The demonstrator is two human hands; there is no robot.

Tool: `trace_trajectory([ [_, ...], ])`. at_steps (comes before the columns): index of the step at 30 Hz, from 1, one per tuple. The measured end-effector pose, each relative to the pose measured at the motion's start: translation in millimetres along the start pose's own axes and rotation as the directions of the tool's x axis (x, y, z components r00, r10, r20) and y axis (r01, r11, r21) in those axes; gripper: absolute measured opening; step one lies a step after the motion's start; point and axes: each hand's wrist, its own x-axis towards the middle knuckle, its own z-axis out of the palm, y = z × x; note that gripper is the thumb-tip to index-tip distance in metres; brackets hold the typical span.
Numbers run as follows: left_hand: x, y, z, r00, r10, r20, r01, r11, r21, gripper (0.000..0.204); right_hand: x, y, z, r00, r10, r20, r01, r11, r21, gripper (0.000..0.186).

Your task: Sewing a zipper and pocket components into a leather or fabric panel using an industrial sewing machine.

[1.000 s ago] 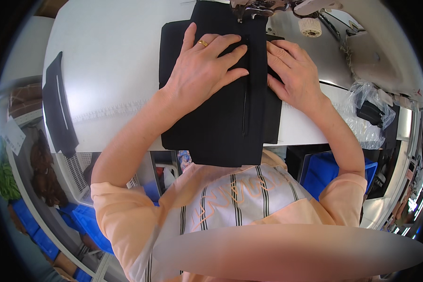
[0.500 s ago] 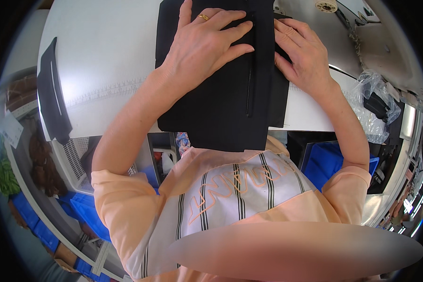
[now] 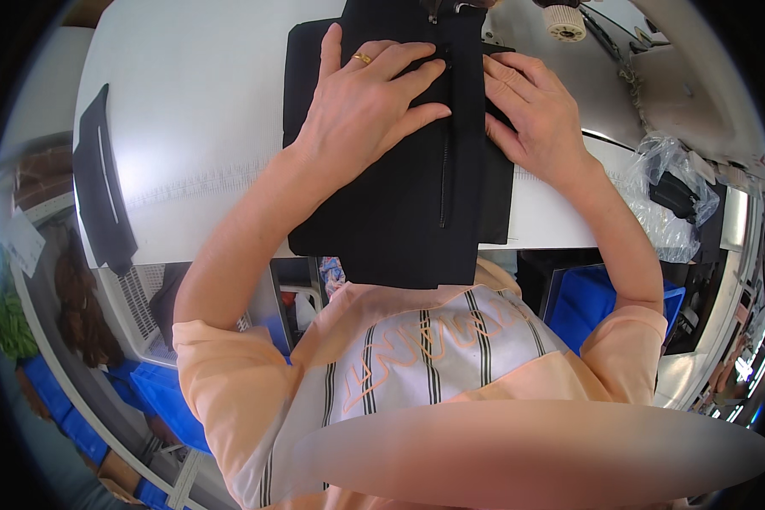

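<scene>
Fabric (image 3: 391, 229), black, lies on the table (image 3: 204, 127) right of its middle; near end juts past the near edge, close to the shirt (image 3: 416, 348). Risk, my judgement: that overhang could catch on the shirt or drag over the edge and pull the work askew; layers could also creep if the two hands bear unevenly. Appearance: matte, flat, largely unwrinkled, stepped at the near end, a dark zipper (image 3: 444, 178) running lengthwise right of centre; a second layer shows along its right side. Near right corner of table: clear plastic bag (image 3: 667, 217) with something black inside. Left edge: black slotted strip (image 3: 106, 183), its near end at the near left corner. Left hand (image 3: 370, 98): spread, palm down on the fabric, thumb and fingertips by the zipper. Right hand (image 3: 531, 102): curved at the fabric's right side, fingertips partly hidden; cannot tell whether it pinches a layer. Beyond: sewing machine (image 3: 466, 7), cropped at top; its foot seems to meet the fabric, contact unclear.
</scene>
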Motion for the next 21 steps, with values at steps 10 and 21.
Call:
trace_trajectory([
  [10, -0.8, 1.4, -0.1, 1.000, -0.021, -0.008, 0.020, 1.000, -0.015, 0.045, 0.5, -3.2, -6.0, 0.998, 0.014, 0.061, -0.016, 0.999, 0.031, 0.051],
  [21, 4.5, 0.9, -4.7, 0.999, -0.031, 0.031, 0.032, 0.999, -0.032, 0.047, 0.7, -0.8, -7.1, 0.998, -0.006, 0.069, 0.004, 0.999, 0.037, 0.052],
])
